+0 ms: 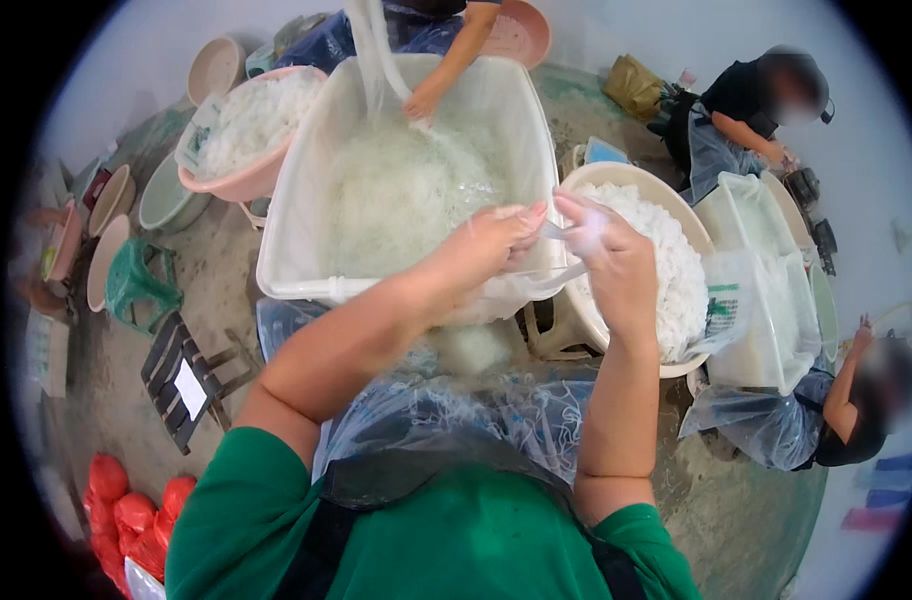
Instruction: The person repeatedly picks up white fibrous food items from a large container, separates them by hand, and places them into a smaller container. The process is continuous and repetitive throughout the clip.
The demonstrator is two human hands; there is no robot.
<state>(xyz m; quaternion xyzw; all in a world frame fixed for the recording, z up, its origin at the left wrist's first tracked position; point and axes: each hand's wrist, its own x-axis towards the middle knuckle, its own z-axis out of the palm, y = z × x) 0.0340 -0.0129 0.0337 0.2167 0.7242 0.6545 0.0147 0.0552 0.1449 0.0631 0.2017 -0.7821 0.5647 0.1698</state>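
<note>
My left hand (497,236) is raised over the near right corner of a large white plastic tub (298,289), its fingers closed on a pale, wet strip. Close beside it, my right hand (610,244) pinches the same whitish strip (557,279), part of which hangs below; motion blurs both hands. The tub holds cloudy water with pale stringy material (396,202). To the right, a cream basin (685,369) is heaped with white strands (670,277). A plastic apron (501,405) with thin white threads covers my lap.
Across the tub, a co-worker's hand (424,101) holds a long white strand. A pink basin (253,184) of white material is at upper left. Green stool (142,281), slatted chair (177,382) and red bags (130,517) are left. Two people sit right by white tubs (767,285).
</note>
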